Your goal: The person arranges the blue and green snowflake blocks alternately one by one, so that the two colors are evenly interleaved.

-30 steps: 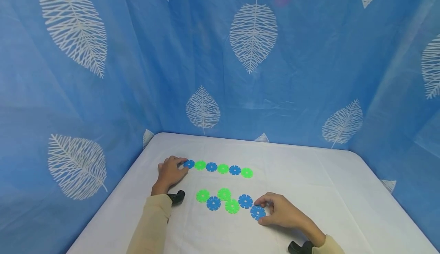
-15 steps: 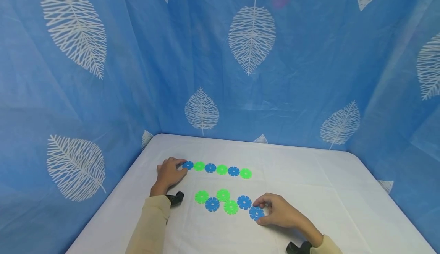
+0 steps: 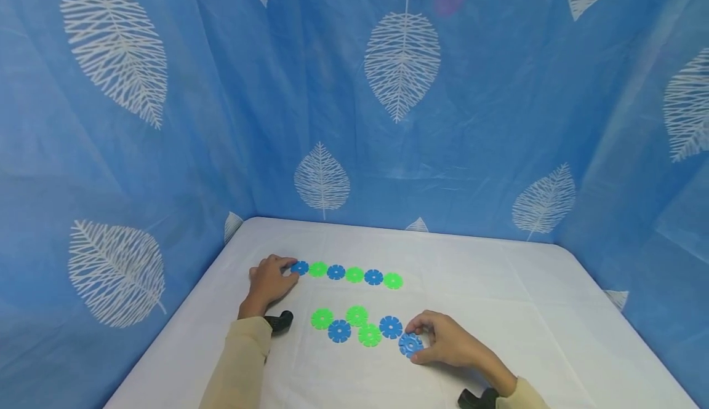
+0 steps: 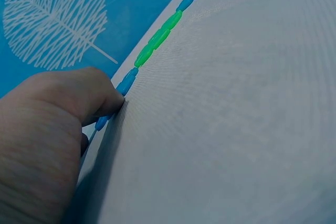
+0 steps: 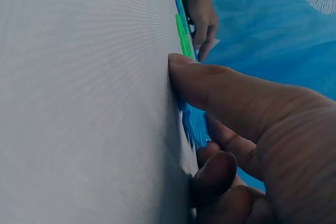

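In the head view, a back row alternates blue and green interlocking discs, notched round their rims. At its left end, my left hand (image 3: 271, 283) holds thumb and forefinger at the edges of a blue disc (image 3: 300, 267). The left wrist view shows the thumb of my left hand (image 4: 63, 114) against that disc's edge, partly covering it. Nearer me, my right hand (image 3: 445, 339) pinches another blue disc (image 3: 410, 345) at the right end of a looser group. In the right wrist view, this blue disc (image 5: 196, 128) shows tilted behind the thumb of my right hand (image 5: 231, 103).
The loose front group includes green discs (image 3: 322, 319) and blue discs (image 3: 340, 331), some touching. They all lie on a white-covered table (image 3: 498, 298). Blue leaf-print curtains (image 3: 354, 120) enclose its back and sides. A black strap fitting (image 3: 279, 323) is on each wrist.
The disc in my right hand now looks paler and slightly tilted, where it lay flat before. The left hand keeps its place at the back row. The head view has shifted slightly.
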